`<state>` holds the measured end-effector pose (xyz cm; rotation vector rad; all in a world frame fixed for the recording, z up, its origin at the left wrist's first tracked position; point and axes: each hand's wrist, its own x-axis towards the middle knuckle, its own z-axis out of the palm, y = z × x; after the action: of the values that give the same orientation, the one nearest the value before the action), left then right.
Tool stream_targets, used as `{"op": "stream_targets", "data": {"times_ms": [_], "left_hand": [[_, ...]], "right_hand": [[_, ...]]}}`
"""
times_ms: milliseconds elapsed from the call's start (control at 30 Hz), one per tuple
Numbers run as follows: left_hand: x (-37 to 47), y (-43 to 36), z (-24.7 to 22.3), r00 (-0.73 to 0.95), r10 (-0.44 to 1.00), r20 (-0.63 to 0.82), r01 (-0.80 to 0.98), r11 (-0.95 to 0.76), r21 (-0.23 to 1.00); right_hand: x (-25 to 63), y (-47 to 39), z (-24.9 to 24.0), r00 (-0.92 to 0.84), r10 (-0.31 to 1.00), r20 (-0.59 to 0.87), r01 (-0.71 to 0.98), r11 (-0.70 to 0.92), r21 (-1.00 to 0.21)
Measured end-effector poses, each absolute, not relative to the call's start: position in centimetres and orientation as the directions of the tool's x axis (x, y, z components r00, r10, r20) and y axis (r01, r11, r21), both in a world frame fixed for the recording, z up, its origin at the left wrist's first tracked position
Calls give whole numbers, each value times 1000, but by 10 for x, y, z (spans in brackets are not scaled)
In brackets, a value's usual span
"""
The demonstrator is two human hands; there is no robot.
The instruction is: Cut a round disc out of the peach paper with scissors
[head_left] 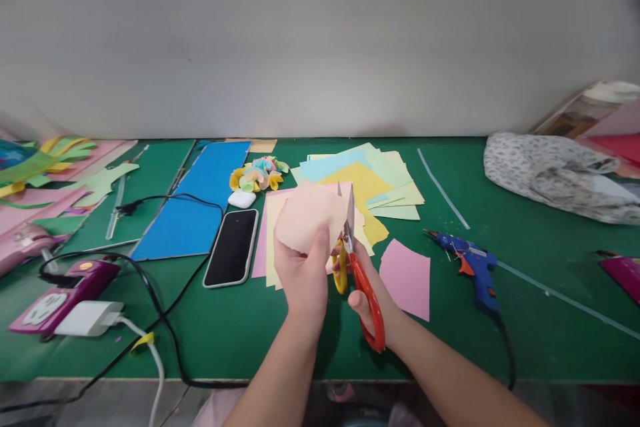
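My left hand (303, 273) pinches a pale peach piece of paper (307, 217) with a rounded outline, held up over the table. In my right hand (373, 290) is a pair of scissors (367, 297) with one red and one yellow handle. Their blades point away from me, parted, at the right edge of the peach paper. Beneath both hands lie loose coloured sheets (360, 170) in yellow, blue, green, cream and pink. A pink paper piece (407, 278) with a curved side rests just right of my right hand.
Left of the hands are a phone (231, 248), a white earbud case (242, 199), curled paper petals (260, 173) and a blue board (193, 207). A purple power strip (65, 297) trails black cables. On the right lie a blue glue gun (473, 267), a glue stick (443, 187) and a patterned cloth (555, 173).
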<state>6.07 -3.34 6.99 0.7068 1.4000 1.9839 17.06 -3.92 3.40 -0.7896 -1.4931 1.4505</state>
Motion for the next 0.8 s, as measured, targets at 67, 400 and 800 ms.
{"op": "stream_targets", "data": {"times_ms": [67,400,800], "left_hand": [[61,-33,70,-680,729,82,-165,-261,951],[56,-32,72,-691,713,118,-118,-272,955],[49,-30,78,-671,729,135,-112,-279,954]], "right_hand": [[171,-39,31,-395,907,147,-124,106,-987],[170,-39,9,-324,937,133,-134,94,-987],[170,-41,-1,-307,946,101,-56,88,-995]]}}
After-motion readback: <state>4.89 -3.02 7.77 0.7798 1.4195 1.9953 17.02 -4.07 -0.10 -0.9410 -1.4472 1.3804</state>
